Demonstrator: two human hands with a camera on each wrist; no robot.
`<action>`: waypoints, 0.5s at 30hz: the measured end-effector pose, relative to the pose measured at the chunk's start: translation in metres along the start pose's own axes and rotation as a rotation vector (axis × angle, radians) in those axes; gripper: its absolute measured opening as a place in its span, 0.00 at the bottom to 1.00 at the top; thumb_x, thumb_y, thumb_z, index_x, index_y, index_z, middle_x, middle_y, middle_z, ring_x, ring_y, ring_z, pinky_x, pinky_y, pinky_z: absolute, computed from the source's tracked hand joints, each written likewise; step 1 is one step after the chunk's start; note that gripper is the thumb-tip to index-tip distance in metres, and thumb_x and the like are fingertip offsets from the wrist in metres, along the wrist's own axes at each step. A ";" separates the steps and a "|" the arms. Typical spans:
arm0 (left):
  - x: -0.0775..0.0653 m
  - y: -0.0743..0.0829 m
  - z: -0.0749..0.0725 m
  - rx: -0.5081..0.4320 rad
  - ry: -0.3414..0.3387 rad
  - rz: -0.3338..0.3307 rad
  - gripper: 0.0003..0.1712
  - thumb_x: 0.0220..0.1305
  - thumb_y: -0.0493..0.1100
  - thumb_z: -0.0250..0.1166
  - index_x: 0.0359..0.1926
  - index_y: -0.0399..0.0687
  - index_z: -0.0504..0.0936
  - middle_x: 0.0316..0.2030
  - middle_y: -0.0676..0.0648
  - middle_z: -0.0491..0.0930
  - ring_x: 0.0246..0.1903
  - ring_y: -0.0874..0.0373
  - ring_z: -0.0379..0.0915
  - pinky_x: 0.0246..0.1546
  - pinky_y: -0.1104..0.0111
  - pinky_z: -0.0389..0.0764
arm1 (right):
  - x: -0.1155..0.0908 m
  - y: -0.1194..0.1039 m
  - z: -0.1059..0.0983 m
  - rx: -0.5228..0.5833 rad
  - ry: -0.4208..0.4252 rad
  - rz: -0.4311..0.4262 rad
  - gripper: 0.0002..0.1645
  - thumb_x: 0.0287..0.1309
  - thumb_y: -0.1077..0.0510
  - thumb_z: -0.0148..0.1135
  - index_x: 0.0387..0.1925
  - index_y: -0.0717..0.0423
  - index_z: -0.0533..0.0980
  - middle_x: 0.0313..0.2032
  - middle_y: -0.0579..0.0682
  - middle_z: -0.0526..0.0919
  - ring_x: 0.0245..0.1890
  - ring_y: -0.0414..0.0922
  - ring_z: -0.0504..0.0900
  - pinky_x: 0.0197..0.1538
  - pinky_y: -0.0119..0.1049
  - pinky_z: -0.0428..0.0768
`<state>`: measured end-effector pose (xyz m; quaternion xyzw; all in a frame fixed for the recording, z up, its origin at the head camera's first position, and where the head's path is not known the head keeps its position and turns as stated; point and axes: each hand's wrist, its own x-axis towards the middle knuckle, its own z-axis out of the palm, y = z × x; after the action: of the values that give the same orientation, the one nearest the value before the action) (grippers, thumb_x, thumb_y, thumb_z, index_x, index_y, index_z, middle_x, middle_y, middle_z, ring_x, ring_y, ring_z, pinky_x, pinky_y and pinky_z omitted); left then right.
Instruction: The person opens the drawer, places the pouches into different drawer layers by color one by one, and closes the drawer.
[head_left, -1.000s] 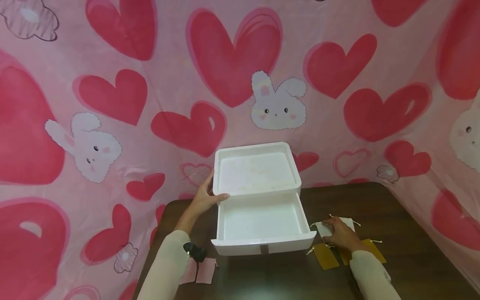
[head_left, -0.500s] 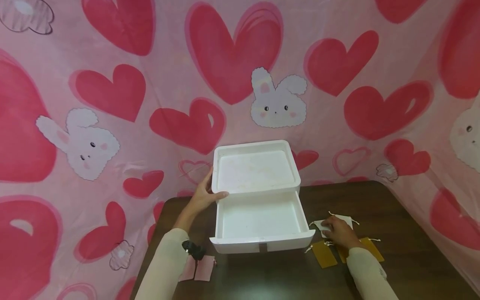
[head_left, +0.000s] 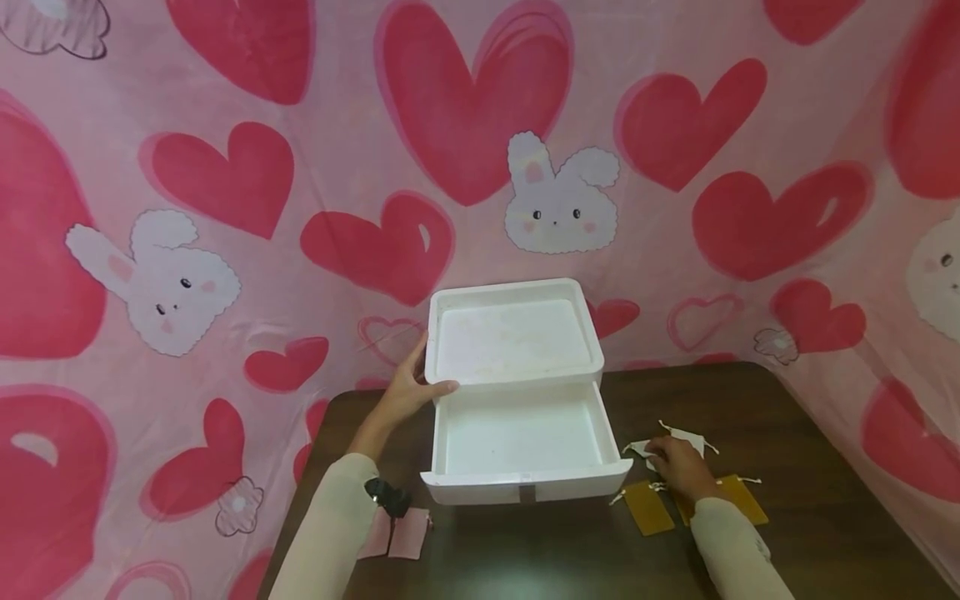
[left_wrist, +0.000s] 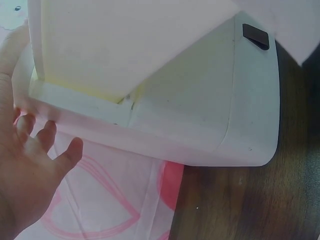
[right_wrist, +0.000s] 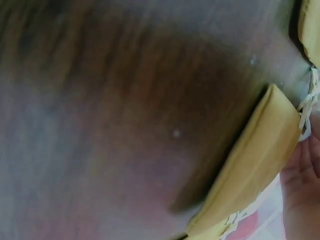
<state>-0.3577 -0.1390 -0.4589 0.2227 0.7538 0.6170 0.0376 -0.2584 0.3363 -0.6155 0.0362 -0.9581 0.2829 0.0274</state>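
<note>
On the dark wooden table (head_left: 795, 450), a white pouch (head_left: 640, 448) lies right of the pulled-out drawer (head_left: 480, 490). My right hand (head_left: 684, 465) curls over it; whether I'm pinching it, I can't tell. Mustard pouches (head_left: 649, 508) lie nearby. My left hand (head_left: 403, 397) spreads against the drawer unit (head_left: 514, 340).

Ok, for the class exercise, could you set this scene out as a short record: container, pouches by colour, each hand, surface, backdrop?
Container: white unit, drawer pulled out
White pouches: right of drawer, partly covered
Yellow pouches: at least two, nearer the viewer than the white
Pink pouches: two, left, side by side
Left hand: at unit's left front corner
Right hand: fingers at white pouches; any pinch unclear
Surface: dark wooden table
Backdrop: pink, hearts, rabbits
</note>
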 end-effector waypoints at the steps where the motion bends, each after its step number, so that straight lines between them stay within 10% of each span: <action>1: 0.001 -0.001 0.001 -0.001 -0.004 0.006 0.64 0.57 0.38 0.76 0.82 0.60 0.43 0.72 0.38 0.66 0.56 0.49 0.74 0.53 0.53 0.87 | -0.001 0.001 0.000 -0.009 0.009 -0.001 0.06 0.59 0.69 0.66 0.39 0.64 0.83 0.37 0.58 0.87 0.34 0.48 0.82 0.41 0.49 0.83; 15: -0.001 -0.001 -0.001 -0.020 0.001 -0.010 0.63 0.57 0.38 0.76 0.82 0.60 0.43 0.73 0.39 0.65 0.58 0.49 0.72 0.55 0.55 0.86 | -0.003 -0.004 -0.003 -0.043 0.174 -0.097 0.06 0.55 0.71 0.67 0.35 0.65 0.84 0.36 0.59 0.88 0.36 0.54 0.85 0.42 0.53 0.84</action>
<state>-0.3575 -0.1403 -0.4594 0.2183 0.7488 0.6244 0.0424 -0.2552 0.3348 -0.6111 0.0574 -0.9550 0.2626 0.1252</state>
